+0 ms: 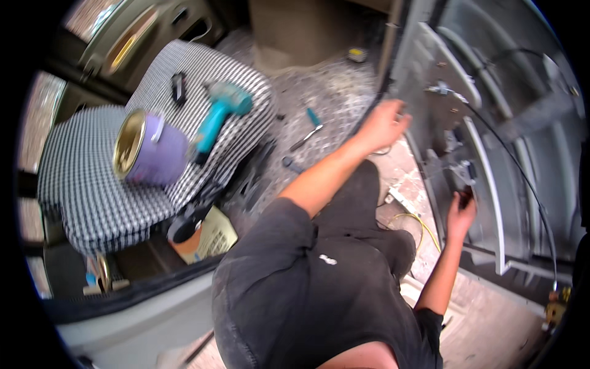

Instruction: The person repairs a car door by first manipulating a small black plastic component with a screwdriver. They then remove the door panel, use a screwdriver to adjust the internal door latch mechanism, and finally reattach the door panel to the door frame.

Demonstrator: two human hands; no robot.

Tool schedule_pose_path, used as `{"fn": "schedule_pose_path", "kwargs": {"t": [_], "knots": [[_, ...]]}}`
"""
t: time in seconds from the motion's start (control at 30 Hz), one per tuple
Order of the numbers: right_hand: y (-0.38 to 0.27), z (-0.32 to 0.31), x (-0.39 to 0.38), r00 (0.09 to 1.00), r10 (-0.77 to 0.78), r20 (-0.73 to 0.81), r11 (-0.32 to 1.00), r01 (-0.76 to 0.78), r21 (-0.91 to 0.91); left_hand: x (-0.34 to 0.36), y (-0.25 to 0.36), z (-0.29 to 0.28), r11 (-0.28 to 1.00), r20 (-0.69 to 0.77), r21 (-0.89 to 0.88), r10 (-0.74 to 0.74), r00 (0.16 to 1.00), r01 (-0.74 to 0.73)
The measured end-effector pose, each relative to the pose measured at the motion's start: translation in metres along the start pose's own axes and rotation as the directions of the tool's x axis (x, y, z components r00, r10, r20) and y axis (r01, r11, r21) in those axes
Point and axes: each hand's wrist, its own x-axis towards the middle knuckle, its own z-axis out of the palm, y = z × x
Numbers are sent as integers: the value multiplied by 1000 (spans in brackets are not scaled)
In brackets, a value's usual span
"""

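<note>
My left hand is raised beside the edge of a stripped vehicle door, its fingers curled in. Whatever lies between those fingers is too small to make out. Lower down, my right hand reaches up to the bare grey metal door. Its fingers are bent around a dark spot just under a metal mechanism set in the door panel, and what they grip is hidden. A black cable curves down the door from a small metal fitting.
On the checkered seat lie a purple paint can, a teal power tool and a small black object. A teal-handled tool and a tape measure rest on the cab floor. A yellow cord lies below the door.
</note>
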Motion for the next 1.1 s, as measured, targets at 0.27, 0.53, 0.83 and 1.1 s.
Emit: {"fn": "schedule_pose_path", "kwargs": {"t": [0.27, 0.53, 0.83, 1.1], "knots": [[-5, 11, -1, 997, -63, -45, 991, 68, 117, -86, -91, -17, 826, -169, 430, -322, 931, 364], [11, 14, 6, 998, -30, -57, 995, 35, 92, -148, -142, -116, 135, -430, 680, -723, 541, 721], [-12, 11, 4, 994, -19, -109, 999, 23, 35, -152, -107, -128, 445, -424, 625, -498, 757, 642], [-15, 10, 4, 989, -27, -149, 998, 36, 55, -7, 33, -42, 945, -142, -320, 21, 990, -66]]}}
